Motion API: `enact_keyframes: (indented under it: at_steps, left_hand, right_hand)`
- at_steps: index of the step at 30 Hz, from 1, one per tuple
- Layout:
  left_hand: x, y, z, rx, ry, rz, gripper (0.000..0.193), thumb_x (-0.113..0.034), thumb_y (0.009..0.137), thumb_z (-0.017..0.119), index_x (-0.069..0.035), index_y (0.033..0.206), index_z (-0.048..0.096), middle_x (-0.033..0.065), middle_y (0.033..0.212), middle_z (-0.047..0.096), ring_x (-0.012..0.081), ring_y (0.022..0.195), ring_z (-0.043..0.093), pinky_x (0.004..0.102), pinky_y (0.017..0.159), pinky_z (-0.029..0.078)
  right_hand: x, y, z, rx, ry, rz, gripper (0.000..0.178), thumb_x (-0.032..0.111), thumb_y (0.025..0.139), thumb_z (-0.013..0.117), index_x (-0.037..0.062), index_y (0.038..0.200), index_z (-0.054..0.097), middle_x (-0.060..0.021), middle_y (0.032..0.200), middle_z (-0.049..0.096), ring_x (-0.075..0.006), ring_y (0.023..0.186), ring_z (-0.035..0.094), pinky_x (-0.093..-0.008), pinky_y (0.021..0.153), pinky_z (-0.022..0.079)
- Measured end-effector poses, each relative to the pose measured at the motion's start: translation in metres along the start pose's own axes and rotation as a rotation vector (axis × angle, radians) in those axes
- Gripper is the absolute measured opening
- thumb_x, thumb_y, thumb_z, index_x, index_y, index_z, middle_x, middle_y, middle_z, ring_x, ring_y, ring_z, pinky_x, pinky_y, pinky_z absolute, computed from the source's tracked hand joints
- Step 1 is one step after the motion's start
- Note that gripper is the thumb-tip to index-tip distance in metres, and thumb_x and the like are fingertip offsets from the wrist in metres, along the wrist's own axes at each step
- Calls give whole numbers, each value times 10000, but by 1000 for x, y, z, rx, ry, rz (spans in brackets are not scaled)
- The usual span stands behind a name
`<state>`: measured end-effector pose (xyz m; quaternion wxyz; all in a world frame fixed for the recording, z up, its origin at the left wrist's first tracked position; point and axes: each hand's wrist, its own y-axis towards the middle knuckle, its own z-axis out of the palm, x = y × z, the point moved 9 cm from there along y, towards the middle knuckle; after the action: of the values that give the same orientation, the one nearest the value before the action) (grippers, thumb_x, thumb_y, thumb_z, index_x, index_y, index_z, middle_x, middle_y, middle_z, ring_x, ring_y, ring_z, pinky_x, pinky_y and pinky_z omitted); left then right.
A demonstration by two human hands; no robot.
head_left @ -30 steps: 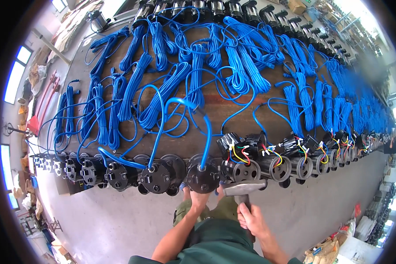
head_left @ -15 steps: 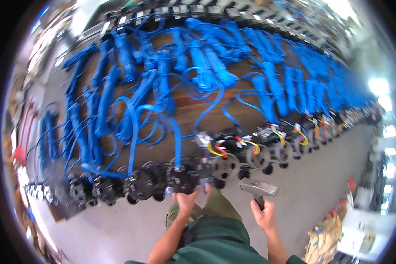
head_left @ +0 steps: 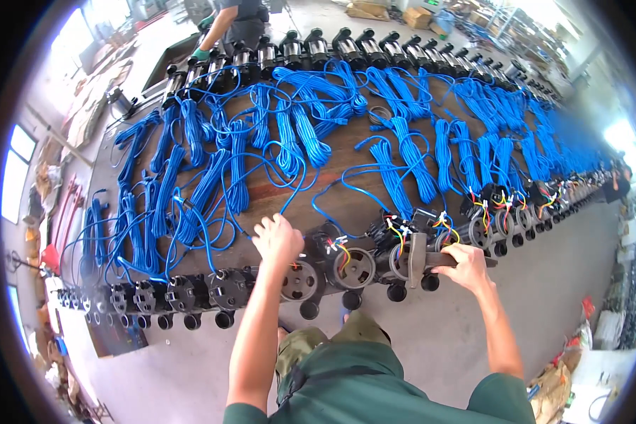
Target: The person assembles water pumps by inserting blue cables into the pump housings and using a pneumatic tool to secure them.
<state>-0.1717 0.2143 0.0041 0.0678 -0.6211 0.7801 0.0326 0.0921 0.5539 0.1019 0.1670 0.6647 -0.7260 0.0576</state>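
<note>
My left hand [head_left: 277, 240] is closed, with a blue cable [head_left: 290, 201] running into its fingers; whatever lies beneath the palm is hidden. Just below it is an uncovered grey pump wheel [head_left: 299, 281] with a few coloured wires. A hammer [head_left: 417, 260] is gripped in my right hand [head_left: 466, 268], its head pointing left and its dark handle sticking out to the right. The hammer is over a row of open pump units, and one more grey wheel [head_left: 353, 270] lies between the hands. Left of my left arm, a pump with a black cover [head_left: 231, 288] has a blue cable entering it.
Tied blue cable bundles [head_left: 411, 159] cover much of the brown table [head_left: 283, 189]. Black and silver pumps [head_left: 290, 49] line its far edge. A person in dark clothing and green gloves [head_left: 202, 54] stands behind at the far left. Grey floor [head_left: 169, 374] runs along the near side.
My left hand has risen from a black-covered pump to the blue cable. My right hand has moved up and right, turning the hammer sideways. The view has shifted along the row.
</note>
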Motion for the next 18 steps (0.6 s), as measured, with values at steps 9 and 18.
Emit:
enact_keyframes:
  at_steps: [9, 18]
  left_hand:
    - [54, 33, 85, 509, -29, -60, 371, -210, 805, 713, -28, 1123, 776, 268, 1159, 746, 427, 1142, 710, 471, 1000, 576]
    - [10, -32, -29, 171, -1713, 41, 593, 107, 883, 524, -19, 1461, 564, 108, 1347, 649, 224, 1237, 641, 346, 1041, 514]
  right_hand:
    - [18, 22, -33, -220, 62, -134, 548, 382, 687, 947, 28, 1038, 718, -104, 1142, 662, -324, 1112, 583, -453, 948, 497]
    - [105, 108, 94, 229, 1304, 189, 531, 513, 1101, 523, 29, 1224, 704, -33, 1156, 730, -142, 1115, 646, -302, 905, 495]
